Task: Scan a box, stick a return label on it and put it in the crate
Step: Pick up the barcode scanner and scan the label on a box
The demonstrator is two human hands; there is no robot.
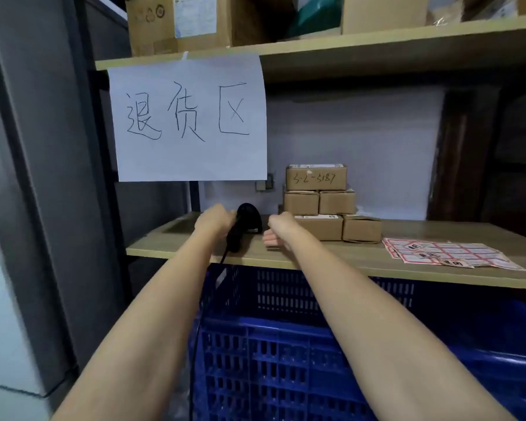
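My left hand point(214, 221) grips a black handheld barcode scanner point(245, 227) on the wooden shelf point(407, 256); its cable hangs down over the shelf edge. My right hand point(278, 230) hovers just right of the scanner, fingers curled downward, holding nothing. A stack of several small cardboard boxes point(325, 205) stands behind and to the right of that hand; the top box has handwritten numbers. Sheets of red-bordered labels point(444, 255) lie flat on the shelf at right. A blue perforated plastic crate point(286, 344) sits below the shelf, under my forearms.
A white paper sign point(187, 117) with handwritten characters hangs from the upper shelf point(377, 50), which carries larger cardboard boxes. A grey cabinet side point(43, 177) stands close at left. A dark wooden frame is at the far right.
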